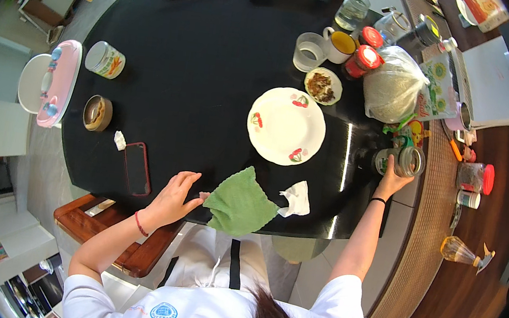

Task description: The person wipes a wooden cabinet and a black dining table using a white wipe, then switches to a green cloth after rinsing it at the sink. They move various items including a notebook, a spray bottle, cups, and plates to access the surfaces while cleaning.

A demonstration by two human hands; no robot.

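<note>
My right hand (394, 176) is closed around an open glass jar (399, 161) at the table's right edge. My left hand (176, 197) rests over the near edge of the black table, its fingers apart and holding nothing; the fingertips are close to a green cloth (242, 203) that hangs slightly over the edge. A crumpled white tissue (297, 199) lies to the right of the cloth. Beyond them sits a white plate with cherry prints (286, 126), with a small dish of brown food (323, 86) at its far right side.
At the back right stand a clear plastic cup (309, 52), an enamel mug (341, 45), red-lidded jars (363, 62) and a filled plastic bag (393, 85). On the left are a red-edged phone (138, 168), a tape roll (97, 113) and a white-lidded jar (105, 60). A wooden chair (142, 255) touches the near side.
</note>
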